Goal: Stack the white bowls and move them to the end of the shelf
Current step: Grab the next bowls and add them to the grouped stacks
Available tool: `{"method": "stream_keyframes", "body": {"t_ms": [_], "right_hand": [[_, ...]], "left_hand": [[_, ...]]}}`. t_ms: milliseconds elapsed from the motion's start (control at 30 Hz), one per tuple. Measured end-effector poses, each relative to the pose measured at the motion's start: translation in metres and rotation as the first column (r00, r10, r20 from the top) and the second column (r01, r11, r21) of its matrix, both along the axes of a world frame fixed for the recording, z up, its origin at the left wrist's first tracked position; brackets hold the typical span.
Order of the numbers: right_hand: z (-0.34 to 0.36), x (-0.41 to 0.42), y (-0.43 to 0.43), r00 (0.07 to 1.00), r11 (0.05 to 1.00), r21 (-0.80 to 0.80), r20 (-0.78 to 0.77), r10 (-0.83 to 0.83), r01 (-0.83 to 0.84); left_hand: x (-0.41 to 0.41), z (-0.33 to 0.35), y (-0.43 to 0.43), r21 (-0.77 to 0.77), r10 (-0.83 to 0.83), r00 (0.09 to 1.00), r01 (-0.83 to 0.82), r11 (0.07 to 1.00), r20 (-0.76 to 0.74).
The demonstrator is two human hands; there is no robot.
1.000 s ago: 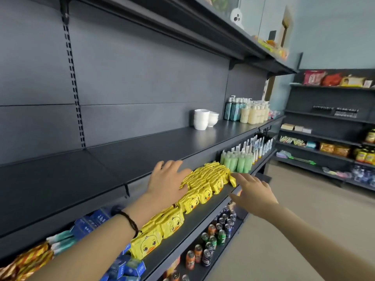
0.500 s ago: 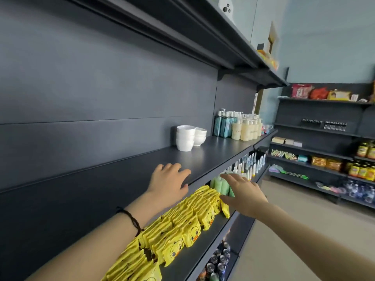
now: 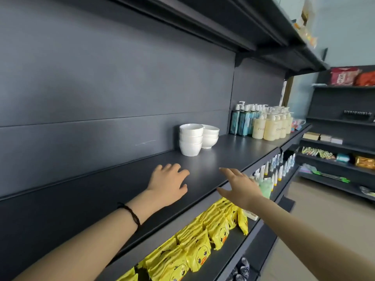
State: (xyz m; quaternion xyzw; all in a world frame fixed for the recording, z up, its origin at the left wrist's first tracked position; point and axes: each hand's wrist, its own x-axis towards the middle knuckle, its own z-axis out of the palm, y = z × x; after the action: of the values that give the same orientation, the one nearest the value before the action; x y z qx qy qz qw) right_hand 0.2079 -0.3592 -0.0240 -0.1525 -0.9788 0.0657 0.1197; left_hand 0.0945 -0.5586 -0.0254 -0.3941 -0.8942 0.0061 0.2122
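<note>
1. Head view: two stacks of glossy white ceramic bowls stood on the dark grey metal shelf (image 3: 227,159), close to its back panel. The taller stack (image 3: 190,139) was nearer the camera, and the shorter stack (image 3: 210,136) sat just beside it on the far side, appearing to touch it.
2. Head view: the left hand (image 3: 168,185) was stretched out palm-down low over the shelf, well short of the bowls. Its grip was slack, with the fingers loosely spread and nothing held. Whether the palm touched the shelf could not be told. A thin dark braided bracelet (image 3: 132,214) circled that wrist.
3. Head view: the right hand (image 3: 241,187) reached forward over the shelf's front edge with its fingers straight and apart. Its grip was likewise unclosed and empty, and it was apart from both stacks.
4. Head view: farther along the same shelf, past the bowls, stood teal pump bottles (image 3: 241,122) and cream-coloured pump bottles (image 3: 272,126) in a tight group.
5. Head view: on the shelf below, yellow packets printed with a duck face (image 3: 203,246) were lined up in a row. Beyond them were pale green bottles (image 3: 264,186), partly hidden by the right hand, and small white tubes (image 3: 280,167).
6. Head view: a separate dark shelving unit (image 3: 334,147) stood against the far wall, carrying assorted packaged goods too small to identify.
</note>
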Motion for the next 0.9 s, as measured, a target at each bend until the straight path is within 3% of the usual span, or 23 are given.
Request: {"method": "stream_keyframes", "body": {"t_ms": [233, 567, 700, 800, 900], "right_hand": [[-0.002, -0.084, 0.107, 0.999, 0.997, -0.05, 0.004, 0.052, -0.052], [0.016, -0.188, 0.235, 0.99, 0.987, -0.08, -0.01, 0.139, -0.139], [0.014, -0.214, 0.252, 0.986, 0.972, -0.17, -0.039, 0.161, -0.165], [0.011, -0.232, 0.26, 0.979, 0.942, -0.269, -0.098, 0.18, -0.201], [0.006, -0.246, 0.264, 0.966, 0.859, -0.443, -0.151, 0.212, -0.258]], "left_hand": [[-0.044, -0.007, 0.105, 0.067, -0.006, 1.0, 0.007, 0.998, -0.013], [-0.12, -0.002, 0.223, 0.112, 0.136, 0.99, -0.139, 0.984, 0.033], [-0.129, -0.009, 0.245, 0.266, 0.074, 0.97, -0.137, 0.954, 0.233], [-0.144, -0.013, 0.261, 0.46, 0.017, 0.901, -0.238, 0.856, 0.434], [-0.162, -0.021, 0.279, 0.553, -0.017, 0.862, -0.31, 0.774, 0.507]]}}
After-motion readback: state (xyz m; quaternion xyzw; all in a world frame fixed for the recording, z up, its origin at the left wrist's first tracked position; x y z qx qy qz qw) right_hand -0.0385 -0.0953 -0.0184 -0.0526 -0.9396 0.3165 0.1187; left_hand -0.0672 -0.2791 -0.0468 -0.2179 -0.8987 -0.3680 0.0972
